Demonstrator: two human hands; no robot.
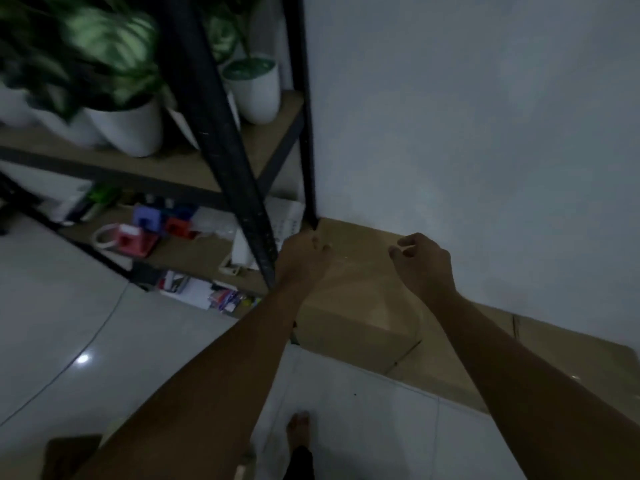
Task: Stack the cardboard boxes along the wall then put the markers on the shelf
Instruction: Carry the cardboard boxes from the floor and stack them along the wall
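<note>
At the far left, leafy green plants in smooth white round pots (130, 128) stand on the upper wooden board of a black metal-framed shelf (221, 133). On the board below sits a blurred clutter of small coloured plastic blocks (159, 223), red, blue and lilac, with a white looped thing beside them. Lower still lie flat papers and bright packets (221, 297); I cannot tell whether any of these are markers. A thick black upright of the frame slants down in front of all this, and its foot stands just beside my left wrist.

My left hand (303, 252) is over the left edge of the top of a plain brown cardboard box (353, 299), fingers curled; the frame is too dim and blurred for me to tell whether it grips the edge or merely touches it. The box is square-cornered, matt, and sits against the pale grey painted wall (485, 133), tight beside the shelf's rear post.

My right hand (422, 261) hovers above the box top, fingers loosely bent, holding nothing.

Further right, a second flat brown cardboard box (561, 355) lies along the wall, touching the first. Below are glossy white floor tiles (69, 323) and my bare foot (298, 427).
</note>
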